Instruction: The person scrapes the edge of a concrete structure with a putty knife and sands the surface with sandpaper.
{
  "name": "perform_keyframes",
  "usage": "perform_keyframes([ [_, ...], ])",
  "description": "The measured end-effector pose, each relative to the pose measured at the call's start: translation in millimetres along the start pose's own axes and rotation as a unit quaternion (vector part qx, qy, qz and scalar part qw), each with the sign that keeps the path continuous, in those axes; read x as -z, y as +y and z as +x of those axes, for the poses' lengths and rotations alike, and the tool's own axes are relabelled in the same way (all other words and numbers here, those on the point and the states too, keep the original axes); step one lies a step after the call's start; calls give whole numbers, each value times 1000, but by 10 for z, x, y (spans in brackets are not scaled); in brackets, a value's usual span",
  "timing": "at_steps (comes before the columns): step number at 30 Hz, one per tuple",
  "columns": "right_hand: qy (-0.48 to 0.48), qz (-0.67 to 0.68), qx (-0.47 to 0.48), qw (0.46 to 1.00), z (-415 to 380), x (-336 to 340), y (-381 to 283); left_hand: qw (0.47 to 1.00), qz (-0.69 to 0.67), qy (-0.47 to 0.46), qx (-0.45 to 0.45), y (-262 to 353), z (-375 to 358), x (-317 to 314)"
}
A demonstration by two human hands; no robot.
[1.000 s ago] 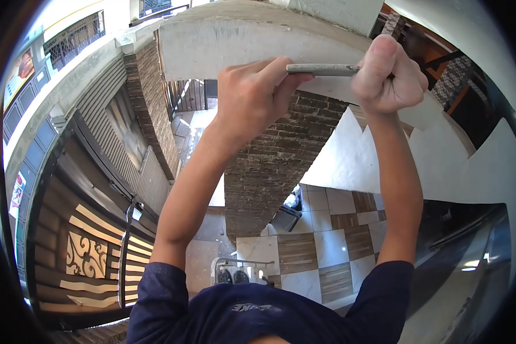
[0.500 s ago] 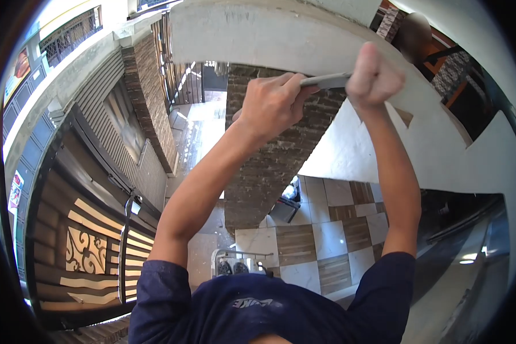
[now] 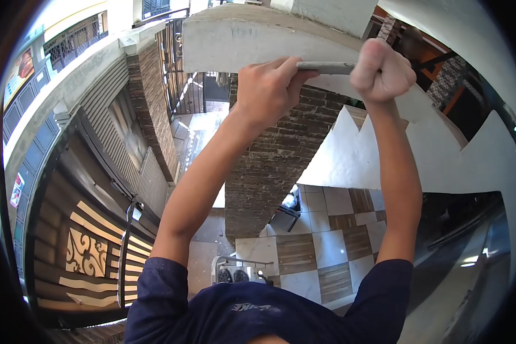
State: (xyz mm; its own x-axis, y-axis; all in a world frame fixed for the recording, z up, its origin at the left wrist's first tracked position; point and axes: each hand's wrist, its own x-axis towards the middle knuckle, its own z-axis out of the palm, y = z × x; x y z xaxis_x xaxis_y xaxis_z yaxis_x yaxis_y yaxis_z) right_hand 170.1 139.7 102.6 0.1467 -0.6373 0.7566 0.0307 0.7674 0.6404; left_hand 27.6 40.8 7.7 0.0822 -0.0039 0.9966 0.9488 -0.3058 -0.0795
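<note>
Both my arms reach up and forward towards the white plastered beam (image 3: 235,49). My left hand (image 3: 268,90) is closed, its thumb and fingers pinching the left end of a thin, flat grey tool (image 3: 327,67) seen edge-on. At the tool's other end is my right hand (image 3: 382,71), closed in a fist. Whether that fist wraps a handle is hidden, so the tool's exact kind does not show. The tool lies nearly level, close to the beam's lower edge.
Below the beam stands a brick-faced column (image 3: 269,178). My feet in dark shoes (image 3: 233,276) are on a metal-framed step (image 3: 215,265), above a checkered tile floor (image 3: 327,243). A black container (image 3: 284,219) sits by the column. A metal gate (image 3: 86,252) is left.
Both hands have moved up with the grey tool, which has turned from a slant to nearly level. The right hand, blurred before, is now sharp. The view has tipped slightly upward.
</note>
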Motion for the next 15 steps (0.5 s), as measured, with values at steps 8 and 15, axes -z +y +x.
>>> perform_keyframes([
  [8,-77,21,6,997,70,-58,154,994,-55,44,78,48,-108,-239],
  [15,-150,18,56,987,163,136,-54,989,-84,85,88,127,-154,-244],
])
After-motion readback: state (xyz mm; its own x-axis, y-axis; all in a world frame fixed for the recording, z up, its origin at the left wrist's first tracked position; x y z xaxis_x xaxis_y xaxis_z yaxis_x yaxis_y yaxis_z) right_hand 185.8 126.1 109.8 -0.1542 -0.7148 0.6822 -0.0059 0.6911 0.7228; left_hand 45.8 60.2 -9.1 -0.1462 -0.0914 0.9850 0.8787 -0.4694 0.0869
